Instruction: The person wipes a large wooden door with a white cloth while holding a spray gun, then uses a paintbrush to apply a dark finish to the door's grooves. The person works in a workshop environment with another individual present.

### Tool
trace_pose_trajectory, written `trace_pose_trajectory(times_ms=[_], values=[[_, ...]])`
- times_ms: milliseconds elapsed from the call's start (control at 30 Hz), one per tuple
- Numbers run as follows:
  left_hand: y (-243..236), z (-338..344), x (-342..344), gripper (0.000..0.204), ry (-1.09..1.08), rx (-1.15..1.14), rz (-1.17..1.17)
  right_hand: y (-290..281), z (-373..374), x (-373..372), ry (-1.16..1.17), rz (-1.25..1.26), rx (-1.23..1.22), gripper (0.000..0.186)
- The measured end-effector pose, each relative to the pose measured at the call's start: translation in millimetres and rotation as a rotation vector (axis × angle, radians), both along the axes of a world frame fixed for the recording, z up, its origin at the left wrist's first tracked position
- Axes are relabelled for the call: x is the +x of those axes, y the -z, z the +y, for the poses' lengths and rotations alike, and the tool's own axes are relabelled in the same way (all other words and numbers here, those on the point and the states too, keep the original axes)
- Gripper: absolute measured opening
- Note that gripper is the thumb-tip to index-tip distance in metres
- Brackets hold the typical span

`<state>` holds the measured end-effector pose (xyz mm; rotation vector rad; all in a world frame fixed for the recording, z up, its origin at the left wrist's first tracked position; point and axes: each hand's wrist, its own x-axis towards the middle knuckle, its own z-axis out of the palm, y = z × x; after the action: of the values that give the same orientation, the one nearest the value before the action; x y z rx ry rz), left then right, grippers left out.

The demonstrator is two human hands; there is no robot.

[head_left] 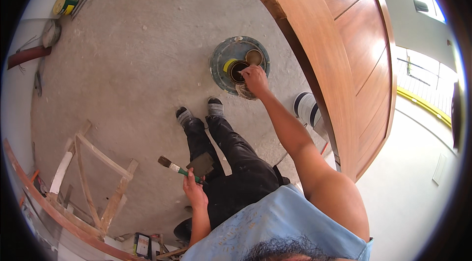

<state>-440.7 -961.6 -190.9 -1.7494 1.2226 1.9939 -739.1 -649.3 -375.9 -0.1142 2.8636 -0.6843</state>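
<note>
Left hand: grip closed on brush, keep it off the trousers; right hand over open can on round surface, can't tell its grip, so move slowly, don't tip it.

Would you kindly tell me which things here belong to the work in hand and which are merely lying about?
Apparently in use:
left hand, holding the paintbrush
dark flat piece
right hand, over the open can
round support beneath

Apparently just lying about:
wooden frame
green-and-yellow can
reddish-brown tube
</note>
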Motion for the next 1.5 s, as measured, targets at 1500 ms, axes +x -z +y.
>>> trace_pose_trajectory(times_ms=[1500], values=[[-3, -1, -11, 0.037, 0.018, -0.007, 0.029, -5, -4, -1, -0.039, -0.019, 0.039, 0.016]])
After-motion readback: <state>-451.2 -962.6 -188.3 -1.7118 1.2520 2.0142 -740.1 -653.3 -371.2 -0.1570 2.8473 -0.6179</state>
